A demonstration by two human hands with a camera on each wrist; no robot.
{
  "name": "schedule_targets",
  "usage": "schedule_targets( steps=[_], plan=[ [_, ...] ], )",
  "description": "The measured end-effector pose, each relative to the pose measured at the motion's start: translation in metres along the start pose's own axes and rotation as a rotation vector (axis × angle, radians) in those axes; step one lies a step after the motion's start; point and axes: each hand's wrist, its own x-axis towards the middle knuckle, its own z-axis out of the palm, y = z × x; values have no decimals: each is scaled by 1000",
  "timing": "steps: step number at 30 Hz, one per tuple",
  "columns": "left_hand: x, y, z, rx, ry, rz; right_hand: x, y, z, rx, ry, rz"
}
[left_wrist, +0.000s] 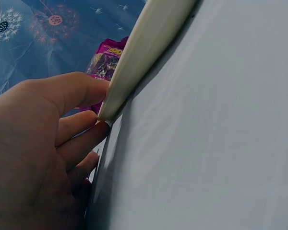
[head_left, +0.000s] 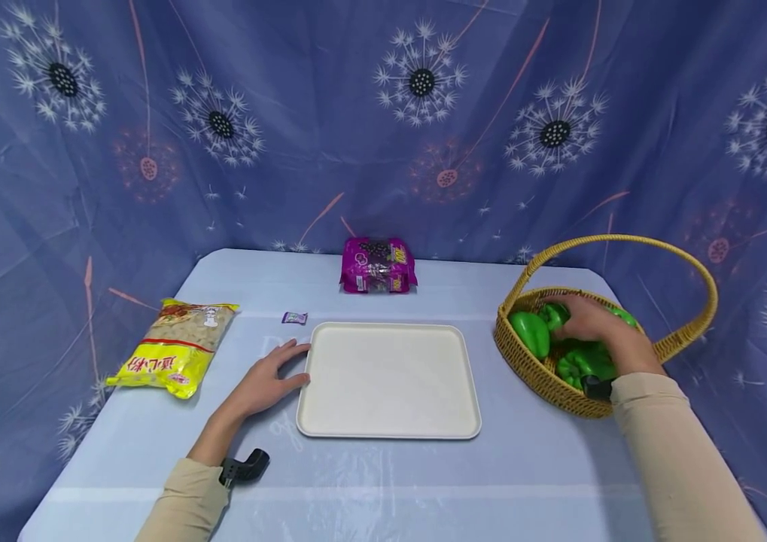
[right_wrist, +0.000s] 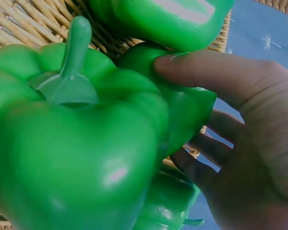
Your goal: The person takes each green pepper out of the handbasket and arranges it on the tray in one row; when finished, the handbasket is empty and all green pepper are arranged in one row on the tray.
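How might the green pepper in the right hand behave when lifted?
The green pepper looks stiff, showing no clear dent where the right hand pinches it. Its shiny skin may be slippery, and rounded sides could let it roll.

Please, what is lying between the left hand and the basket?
The tray, at the fingertips of the left hand; then a bare strip of table up to the basket. The head view shows this.

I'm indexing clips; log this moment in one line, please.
left hand: touching tray edge | right hand: gripping green pepper in wicker basket | purple packet: behind tray | yellow packet: left of tray
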Motion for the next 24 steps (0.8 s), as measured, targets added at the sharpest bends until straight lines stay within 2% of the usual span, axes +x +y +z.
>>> schedule_targets(
  steps=[8, 18, 24],
  plan=[
    [-3, 2, 8, -8, -16, 7, -9, 2, -1, -20, 9, 6],
    [-5, 2, 0, -10, 1, 8, -8, -1, 0, -21, 53, -27],
    [-5, 2, 0, -10, -3, -5, -11, 0, -5, -44, 92, 4]
  ],
)
